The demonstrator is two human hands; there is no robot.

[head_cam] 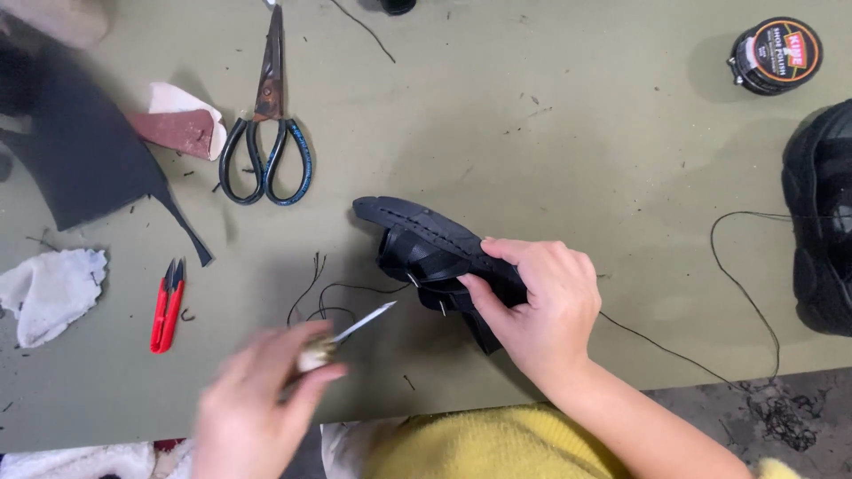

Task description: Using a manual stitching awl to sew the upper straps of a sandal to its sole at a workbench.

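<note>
- Far to the left of my left grip lie a white cloth (49,288) and a pair of red snips (167,306). Both are well clear of the work, and I would leave them where they are.
- My left grip (257,399) is closed around the pale handle of a pointed tool (359,324). The hand shows blurred, so I cannot read the finger placement exactly. The metal tip points up and to the right, away from the grip and toward the sandal.
- I judge that a steady, slow tip matters most here. I would hold the handle close to the blade so the point does not wander.
- Between the two grips, loops of black thread (328,288) lie on the green surface (532,133), just beyond the tool's tip. I would keep the tip out of those loops so nothing snags.
- The black sandal (426,244) sits just left of my right grip, tilted on its edge, with a row of stitch holes along the sole facing up. Its toe end reaches away from the grip toward the large scissors (266,133) further back.
- My right grip (541,306) is clamped on the sandal's near end, with the thumb under and the fingers curled over the edge.
- I judge the risk to be the point sliding toward those fingers, so I would keep them behind its line.
- Well to the right of that grip, a round tin (777,55) and a black shoe (821,222) stay out of reach.
</note>
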